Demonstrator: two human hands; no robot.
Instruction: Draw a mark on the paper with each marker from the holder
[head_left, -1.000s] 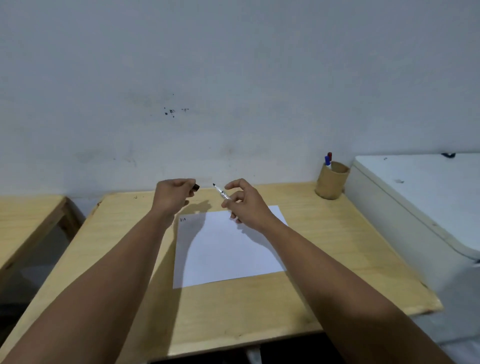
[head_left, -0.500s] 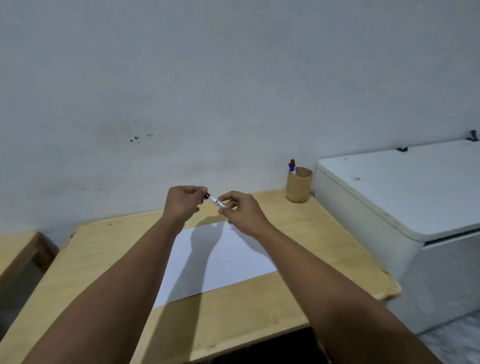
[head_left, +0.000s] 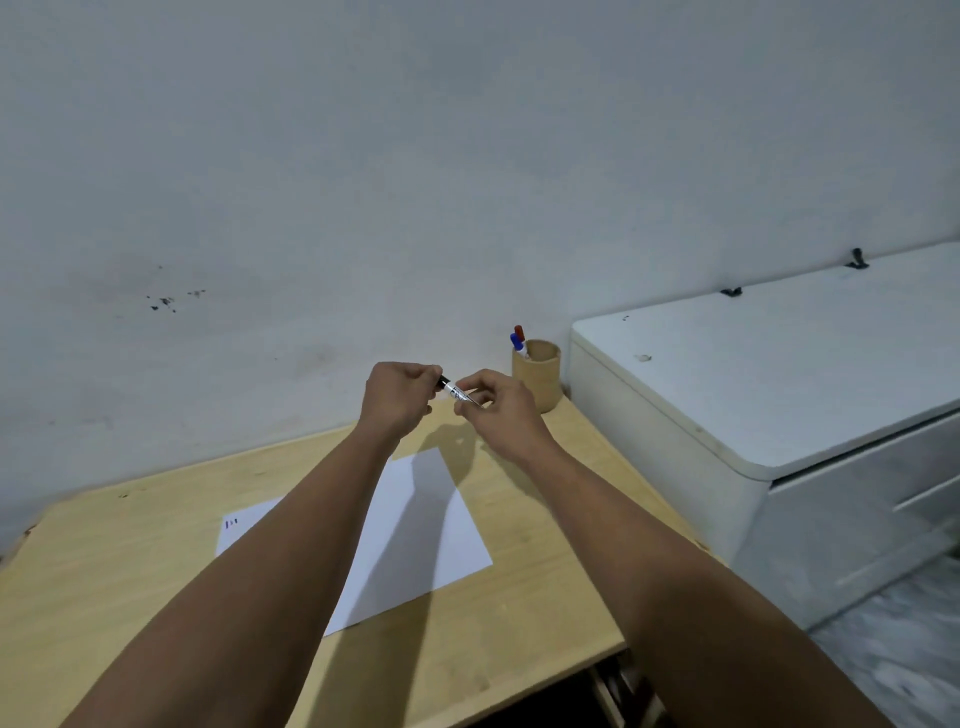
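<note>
Both hands are raised above the far end of the wooden table (head_left: 104, 597). My right hand (head_left: 498, 410) pinches the white barrel of a black marker (head_left: 458, 392). My left hand (head_left: 397, 397) is closed around its black cap, which sits on the marker's end. A white sheet of paper (head_left: 431, 525) lies on the table under my arms, with small coloured marks (head_left: 231, 523) at its left corner. A tan cylindrical holder (head_left: 537, 376) stands by the wall, with a blue marker (head_left: 517, 343) and a red marker (head_left: 519, 331) sticking out of it.
A large white chest-like unit (head_left: 779, 379) stands against the table's right side. The grey wall runs close behind the table. Tiled floor (head_left: 898, 665) shows at the lower right.
The cap in my left hand and the marker in my right, apart a second ago, have come together. The view has swung, so the paper and holder sit differently in frame.
</note>
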